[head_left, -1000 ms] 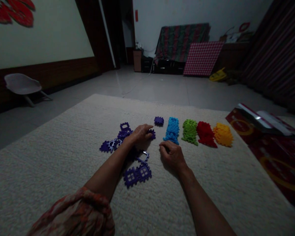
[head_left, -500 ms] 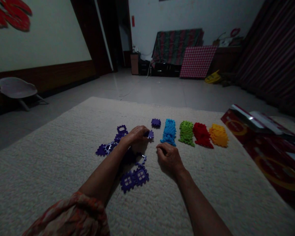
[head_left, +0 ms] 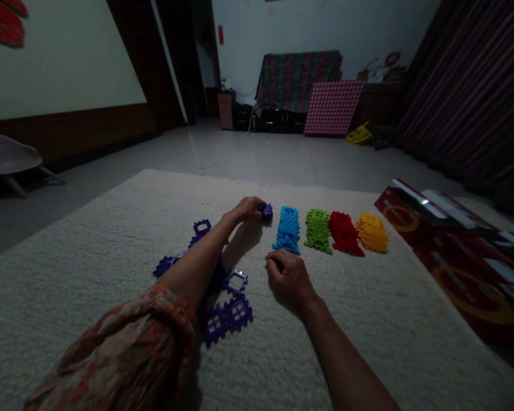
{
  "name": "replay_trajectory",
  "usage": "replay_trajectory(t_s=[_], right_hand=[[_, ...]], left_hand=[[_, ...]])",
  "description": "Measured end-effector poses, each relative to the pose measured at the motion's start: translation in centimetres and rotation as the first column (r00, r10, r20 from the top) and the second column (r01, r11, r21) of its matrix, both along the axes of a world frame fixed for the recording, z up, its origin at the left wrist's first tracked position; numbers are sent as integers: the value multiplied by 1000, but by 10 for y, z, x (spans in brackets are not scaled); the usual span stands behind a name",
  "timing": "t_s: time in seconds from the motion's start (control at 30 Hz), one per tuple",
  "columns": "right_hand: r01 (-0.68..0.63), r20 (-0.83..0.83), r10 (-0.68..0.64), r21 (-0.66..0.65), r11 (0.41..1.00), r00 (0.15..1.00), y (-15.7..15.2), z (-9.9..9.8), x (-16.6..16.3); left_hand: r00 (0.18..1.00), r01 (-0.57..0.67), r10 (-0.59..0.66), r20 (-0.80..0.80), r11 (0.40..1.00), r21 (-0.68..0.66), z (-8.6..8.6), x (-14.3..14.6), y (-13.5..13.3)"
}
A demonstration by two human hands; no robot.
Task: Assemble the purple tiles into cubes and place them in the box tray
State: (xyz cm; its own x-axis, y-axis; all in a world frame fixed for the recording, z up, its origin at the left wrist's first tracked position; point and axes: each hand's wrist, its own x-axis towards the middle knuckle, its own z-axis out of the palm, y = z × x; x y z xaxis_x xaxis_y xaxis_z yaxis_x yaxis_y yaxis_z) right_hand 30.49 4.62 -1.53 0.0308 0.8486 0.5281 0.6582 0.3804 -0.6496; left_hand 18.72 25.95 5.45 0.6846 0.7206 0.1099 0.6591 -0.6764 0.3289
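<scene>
My left hand (head_left: 249, 209) pinches a purple interlocking plastic tile (head_left: 265, 211) at the far end of the mat, over the spot where a purple tile lies. My right hand (head_left: 289, 275) rests on the mat with its fingers curled; whether anything is inside them is hidden. Just beyond it is an overlapping row of blue tiles (head_left: 288, 228). Further right lie rows of green tiles (head_left: 318, 229), red tiles (head_left: 345, 233) and yellow tiles (head_left: 372, 232). Loose purple tiles (head_left: 228, 319), some with window cutouts, are scattered around and beneath my left forearm, which covers part of them.
A cream textured mat (head_left: 111, 257) lies under everything. Red boxes (head_left: 454, 262) stand along its right side. A pale chair (head_left: 12, 157) is on the left, and a checked red board (head_left: 333, 108) leans against furniture at the back.
My left hand has moved forward with the purple tile, up to the single purple tile at the far end. My right hand keeps its place by the blue row. The view has shifted slightly.
</scene>
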Motion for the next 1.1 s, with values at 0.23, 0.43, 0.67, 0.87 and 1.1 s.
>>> replay_trajectory(t_s=[0.23,0.43,0.67,0.87,1.1], right_hand=[[3,-2,-3,-9,1000,1000,-1,0,0],[-9,-2,9,-12,1000,1000,0,-1,1],[-1,-9,0,-24,1000,1000,0,0,0],[-3,-17,3,-18,1000,1000,-1,1,0],[10,-7,-10,-26,1000,1000,0,0,0]], left_hand=[[999,5,-4,41,1000,-26,-6,-2,5],[998,-12,14,58,999,-38,-10,-1,4],[997,-17,20,71,999,-36,-17,-5,3],[993,-109,109,43,994,-12,-14,-27,-12],[964,-263,258,-72,962,-78,8,-84,-47]])
